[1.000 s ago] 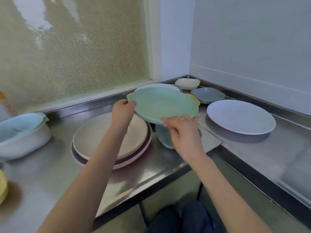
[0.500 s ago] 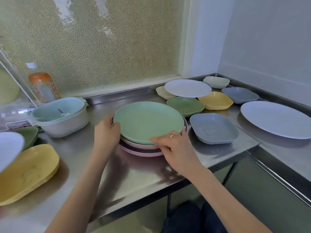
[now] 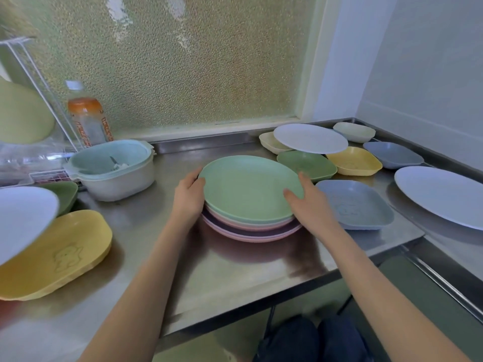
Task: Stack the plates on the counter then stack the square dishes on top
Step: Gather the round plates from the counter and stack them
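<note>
A light green round plate (image 3: 248,188) lies on top of a stack of pink and purple plates (image 3: 251,229) in the middle of the steel counter (image 3: 235,267). My left hand (image 3: 189,198) grips the stack's left rim. My right hand (image 3: 309,205) holds the right rim, thumb on the green plate. White round plates lie at the back (image 3: 311,138), at the right (image 3: 441,195) and at the far left (image 3: 23,218). Square dishes lie around: blue (image 3: 355,205), green (image 3: 308,164), yellow (image 3: 354,160), blue-grey (image 3: 392,154), cream (image 3: 354,131) and a big yellow one (image 3: 57,253).
A pale blue and white lidded pot (image 3: 112,169) stands left of the stack, with a bottle (image 3: 87,118) and a wire dish rack (image 3: 28,105) behind it. A dark green dish (image 3: 64,194) sits under the left white plate. The counter's front edge is close to my legs.
The green plate came down from the air onto the pink and purple stack. My right hand slid from the front rim to the right rim. The view swung left.
</note>
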`<move>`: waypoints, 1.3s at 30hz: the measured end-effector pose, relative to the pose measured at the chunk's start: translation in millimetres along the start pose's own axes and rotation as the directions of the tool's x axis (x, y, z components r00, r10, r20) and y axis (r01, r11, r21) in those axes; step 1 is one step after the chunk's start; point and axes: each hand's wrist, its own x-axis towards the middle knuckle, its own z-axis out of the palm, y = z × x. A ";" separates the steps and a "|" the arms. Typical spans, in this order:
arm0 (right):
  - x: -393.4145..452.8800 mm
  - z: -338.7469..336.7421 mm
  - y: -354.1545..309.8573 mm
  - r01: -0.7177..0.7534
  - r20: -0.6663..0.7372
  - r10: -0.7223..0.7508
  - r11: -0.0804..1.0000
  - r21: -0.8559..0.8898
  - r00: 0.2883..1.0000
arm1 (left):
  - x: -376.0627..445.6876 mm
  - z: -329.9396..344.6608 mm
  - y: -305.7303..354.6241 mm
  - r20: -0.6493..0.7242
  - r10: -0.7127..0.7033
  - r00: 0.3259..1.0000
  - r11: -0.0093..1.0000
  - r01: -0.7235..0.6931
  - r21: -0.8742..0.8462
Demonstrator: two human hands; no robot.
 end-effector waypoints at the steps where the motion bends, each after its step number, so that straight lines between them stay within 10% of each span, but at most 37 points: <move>1: 0.3 3.3 1.2 -0.018 -0.019 0.019 1.000 0.010 1.000 | -0.4 -0.1 -1.3 0.000 0.007 1.000 1.000 -0.007 -0.006; 28: -11.7 66.8 -31.9 0.059 -0.070 -0.038 0.938 0.342 0.997 | -24.5 -60.8 -12.5 -0.289 -0.093 0.953 0.981 0.039 -0.189; 39: -13.6 72.3 -41.5 0.100 -0.104 -0.085 0.983 0.155 0.991 | -65.0 -80.7 5.2 -0.503 0.137 0.853 0.960 0.011 0.281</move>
